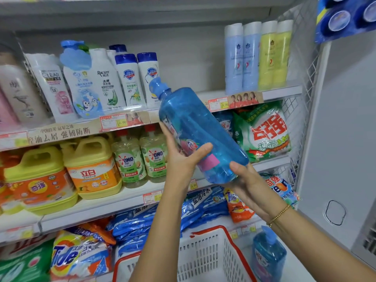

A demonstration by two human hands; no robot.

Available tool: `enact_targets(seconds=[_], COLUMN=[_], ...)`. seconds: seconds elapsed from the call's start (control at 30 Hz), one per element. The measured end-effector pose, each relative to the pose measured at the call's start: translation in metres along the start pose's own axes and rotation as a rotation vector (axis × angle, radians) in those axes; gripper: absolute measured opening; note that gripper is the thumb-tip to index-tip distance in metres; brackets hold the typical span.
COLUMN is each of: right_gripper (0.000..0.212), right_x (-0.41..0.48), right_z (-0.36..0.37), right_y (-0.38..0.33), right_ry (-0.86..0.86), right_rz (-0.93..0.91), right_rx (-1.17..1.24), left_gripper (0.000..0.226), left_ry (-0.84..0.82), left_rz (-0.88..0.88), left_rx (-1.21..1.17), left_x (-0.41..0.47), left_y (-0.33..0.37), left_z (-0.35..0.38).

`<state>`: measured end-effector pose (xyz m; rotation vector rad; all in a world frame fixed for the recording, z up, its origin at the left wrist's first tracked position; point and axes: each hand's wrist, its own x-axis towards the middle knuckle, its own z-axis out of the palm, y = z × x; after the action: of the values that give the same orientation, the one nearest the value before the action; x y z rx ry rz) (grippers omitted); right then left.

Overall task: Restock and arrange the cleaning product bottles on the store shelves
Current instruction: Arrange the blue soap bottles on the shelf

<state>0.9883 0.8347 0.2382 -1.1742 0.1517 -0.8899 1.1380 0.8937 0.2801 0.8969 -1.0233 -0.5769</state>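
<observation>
Aloft, blue bottle (195, 127) in both hands.

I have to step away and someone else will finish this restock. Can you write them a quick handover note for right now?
Left hand: gripping the side of the big blue bottle, thumb across its label.
Right hand: cupping the bottle's base from below.
The bottle is tilted, cap up and to the left, held in the air in front of the shelves, not yet placed.
A second blue bottle stands low at the right beside the white basket with its red rim.
Done: one bottle picked up.
Left: shelve this bottle upright, perhaps in the gap on the upper shelf beside the blue-capped white bottles, then the second bottle.
</observation>
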Motion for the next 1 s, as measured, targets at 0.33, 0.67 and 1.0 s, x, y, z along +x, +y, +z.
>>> enact_targets(seconds=[0.33,0.67,1.0], right_gripper=[0.079,0.055,0.076], right_x=[-0.015,-0.042,0.018], right_z=[0.018,0.019,0.007], right_y=[-0.019,-0.099,-0.113], right_ry=[0.076,0.205,0.287], right_rz=[-0.102,-0.035,0.184], right_rx=[-0.43,-1.034,-1.428], left_gripper=[0.116,0.091,0.13], left_ry=[0.038,-0.151,-0.105], left_rz=[-0.38,-0.358,-0.064], left_rx=[-0.17,-0.285,0.414], left_x=[0.015,0.005,-0.04], left_y=[0.016,0.012,-0.063], left_z=[-0.004,0.005,0.082])
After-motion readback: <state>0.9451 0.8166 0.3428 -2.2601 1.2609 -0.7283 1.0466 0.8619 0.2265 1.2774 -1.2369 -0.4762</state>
